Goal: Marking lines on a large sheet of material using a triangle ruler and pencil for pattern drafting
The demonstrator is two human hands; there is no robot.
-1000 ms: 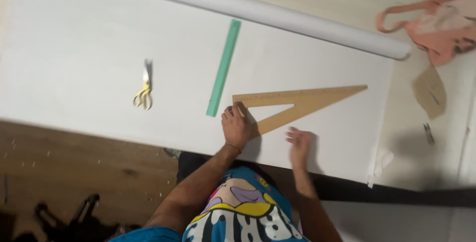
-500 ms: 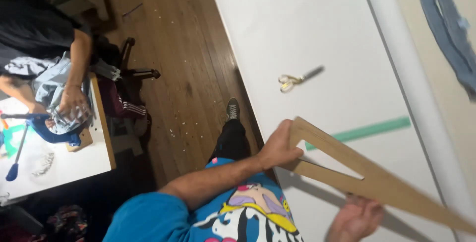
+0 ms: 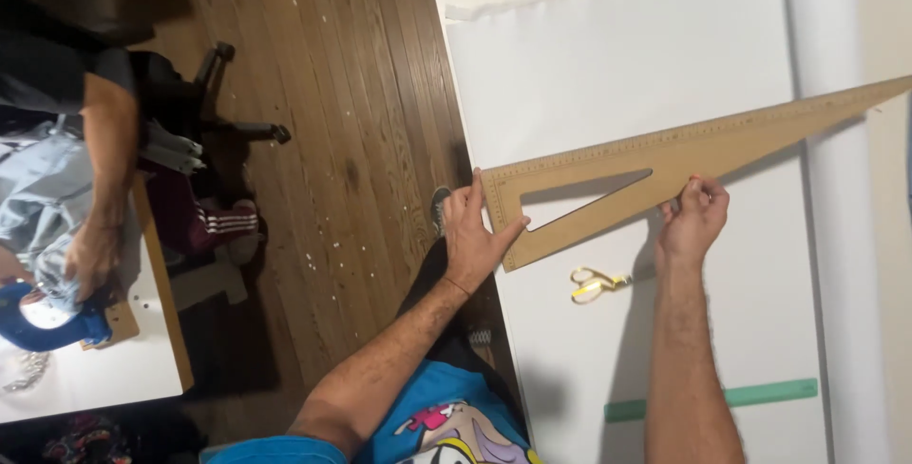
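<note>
A long wooden triangle ruler [image 3: 684, 155] lies flat across white paper [image 3: 617, 75] on the table. My left hand [image 3: 472, 231] presses on its short end at the table's left edge, fingers spread against the wood. My right hand [image 3: 693, 217] grips the ruler's lower long edge near the middle. Yellow-handled scissors [image 3: 597, 284] lie on the paper just below the ruler, between my two arms.
A green straight ruler [image 3: 760, 395] lies on the paper near my right forearm. A paper roll [image 3: 836, 236] runs along the right side. Wooden floor [image 3: 351, 141] is at left, where another person [image 3: 85, 170] works at a separate white table [image 3: 104, 378] beside a chair base.
The view has swung round. The triangle ruler moved from a tilted, lifted position to lying flat across the paper, with both my hands now on it.
</note>
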